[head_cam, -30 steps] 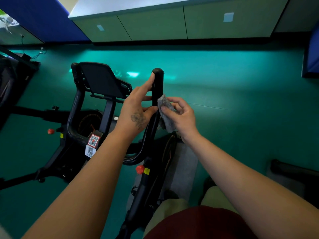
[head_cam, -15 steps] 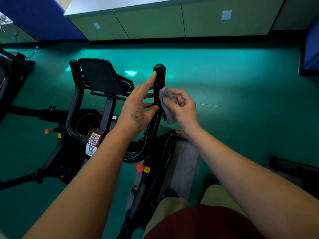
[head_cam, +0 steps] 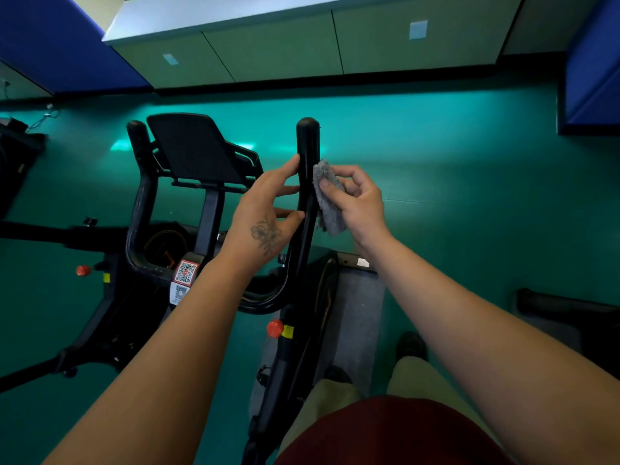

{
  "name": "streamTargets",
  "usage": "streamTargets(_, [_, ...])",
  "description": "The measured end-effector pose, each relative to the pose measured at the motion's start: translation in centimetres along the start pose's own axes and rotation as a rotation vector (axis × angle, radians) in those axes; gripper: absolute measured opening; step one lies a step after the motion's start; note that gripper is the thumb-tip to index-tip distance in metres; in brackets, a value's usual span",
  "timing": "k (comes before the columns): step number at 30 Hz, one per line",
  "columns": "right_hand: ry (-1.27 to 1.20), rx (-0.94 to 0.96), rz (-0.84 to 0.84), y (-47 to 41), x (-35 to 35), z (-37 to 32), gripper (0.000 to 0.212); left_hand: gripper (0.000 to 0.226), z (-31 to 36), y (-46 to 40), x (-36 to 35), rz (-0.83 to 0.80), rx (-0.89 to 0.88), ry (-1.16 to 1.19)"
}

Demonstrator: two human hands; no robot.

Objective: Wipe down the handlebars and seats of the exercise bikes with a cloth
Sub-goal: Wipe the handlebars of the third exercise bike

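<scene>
A black exercise bike stands below me with a U-shaped handlebar. Its right handlebar arm (head_cam: 307, 142) rises upright in the middle of the view. My left hand (head_cam: 266, 216) rests against the left side of that arm, fingers spread and touching it. My right hand (head_cam: 357, 199) pinches a grey cloth (head_cam: 327, 199) and presses it on the arm's right side, just below the rounded tip. The left handlebar arm (head_cam: 138, 182) and the black console tray (head_cam: 194, 149) stand further left. The seat is hidden.
The green floor (head_cam: 436, 162) runs to pale cabinets (head_cam: 302, 45) at the back wall. Another machine's frame (head_cam: 20, 169) sits at far left, a dark bar (head_cam: 567, 307) at right, a blue pad (head_cam: 593, 78) at upper right. Red knobs (head_cam: 275, 328) stick out from the bike.
The cloth in my right hand has slid slightly up the right handlebar arm. My left hand stays on the arm's other side.
</scene>
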State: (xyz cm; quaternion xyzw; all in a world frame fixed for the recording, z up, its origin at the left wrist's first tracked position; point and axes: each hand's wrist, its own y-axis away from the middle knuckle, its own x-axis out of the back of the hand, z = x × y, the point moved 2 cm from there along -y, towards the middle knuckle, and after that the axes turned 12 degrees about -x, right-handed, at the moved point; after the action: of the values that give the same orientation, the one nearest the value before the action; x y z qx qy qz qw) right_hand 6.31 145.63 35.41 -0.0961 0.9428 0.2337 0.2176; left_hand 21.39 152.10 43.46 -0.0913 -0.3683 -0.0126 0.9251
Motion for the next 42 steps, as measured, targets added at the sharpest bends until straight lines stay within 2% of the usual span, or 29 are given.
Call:
streamTargets(9, [-0.005,-0.109,-0.021,4.3,0.4,4.6,0.02,0.068,-0.2,1.2,-0.1,-0.004,-0.059,-0.016])
streamTargets(13, [0.077,-0.04,0.053,4.3,0.0,4.3,0.023,0.065,-0.3,1.7,-0.1,-0.016,-0.08,-0.014])
streamTargets(20, [0.125,0.007,0.088,3.5,-0.1,2.4,0.027,0.066,-0.3,3.0,0.2,-0.051,-0.092,0.005])
streamTargets(29, [0.063,-0.072,0.011,6.6,-0.2,5.6,0.026,0.062,-0.4,3.7,-0.1,-0.016,-0.081,0.05])
streamTargets(36, [0.124,-0.024,0.122,5.1,-1.0,3.3,0.025,0.073,-0.7,4.1,0.4,-0.074,-0.071,0.066])
streamTargets(42, [0.136,-0.058,0.092,5.2,-0.8,3.2,0.025,0.072,-1.1,4.9,0.3,-0.056,-0.058,0.094])
